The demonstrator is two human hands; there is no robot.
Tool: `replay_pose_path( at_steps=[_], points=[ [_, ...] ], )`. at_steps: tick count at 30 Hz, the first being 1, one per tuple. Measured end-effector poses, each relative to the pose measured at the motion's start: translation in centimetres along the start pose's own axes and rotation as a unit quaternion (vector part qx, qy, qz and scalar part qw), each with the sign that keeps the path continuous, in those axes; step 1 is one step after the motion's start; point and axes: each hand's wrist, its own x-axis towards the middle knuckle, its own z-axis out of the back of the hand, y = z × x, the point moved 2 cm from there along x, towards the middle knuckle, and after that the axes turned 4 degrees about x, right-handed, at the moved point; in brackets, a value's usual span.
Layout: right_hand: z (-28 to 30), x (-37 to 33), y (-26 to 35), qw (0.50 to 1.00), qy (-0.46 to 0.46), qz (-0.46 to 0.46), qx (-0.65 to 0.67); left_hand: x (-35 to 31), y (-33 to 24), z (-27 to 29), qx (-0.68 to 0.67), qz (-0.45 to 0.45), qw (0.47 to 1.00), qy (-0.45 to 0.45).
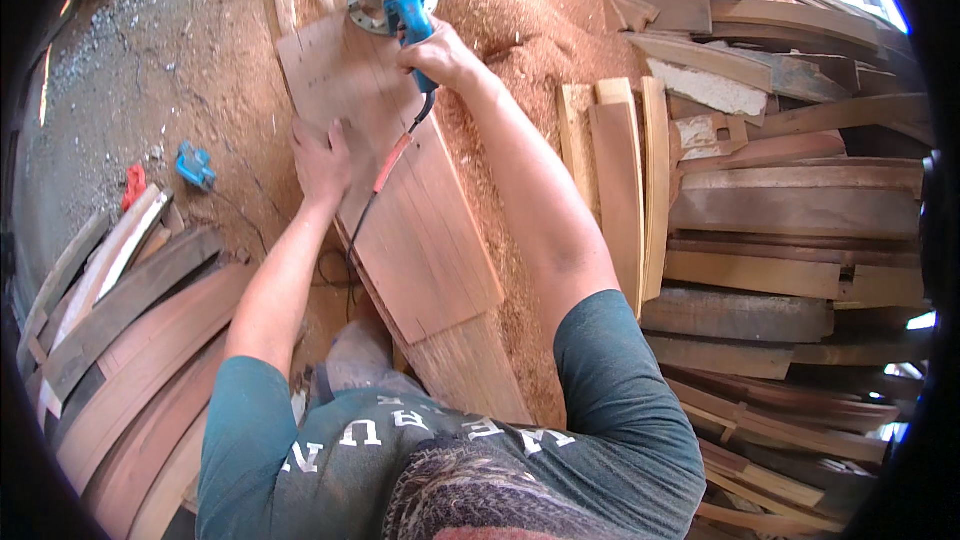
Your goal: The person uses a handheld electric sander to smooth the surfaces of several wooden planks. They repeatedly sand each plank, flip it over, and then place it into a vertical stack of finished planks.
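While the right hand (pixel 445 55) is wrapped around the handle of the blue power tool (pixel 412 22) at the top centre of the frame, the left hand (pixel 322 168) rests unclenched on the wide board (pixel 425 240), near its left edge. The board fills the middle of the frame, its long axis slanting from upper left to lower right; the tool sits at its upper end, with the right hand nearer.

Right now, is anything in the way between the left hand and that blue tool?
Nothing visible. Only the wooden board lies between the left hand and the blue tool, gripped by the right hand. The cord passes to one side.
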Motion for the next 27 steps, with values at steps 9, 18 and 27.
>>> replay_pose_path(
  at_steps=[9,18,27],
  points=[
    [0.7,-25.1,-5.2,0.997,-0.004,-0.08,0.011,0.0,0.0,-0.7,0.045,-0.024,0.998,-0.039],
    [0.9,-57.8,-10.2,0.943,0.071,-0.325,-0.017,0.6,1.8,-0.6,0.094,-0.002,0.994,-0.047],
    [1.2,-53.0,-8.6,0.96,0.069,-0.27,-0.003,1.0,0.7,-0.8,0.099,-0.02,0.993,-0.058]
  ],
)
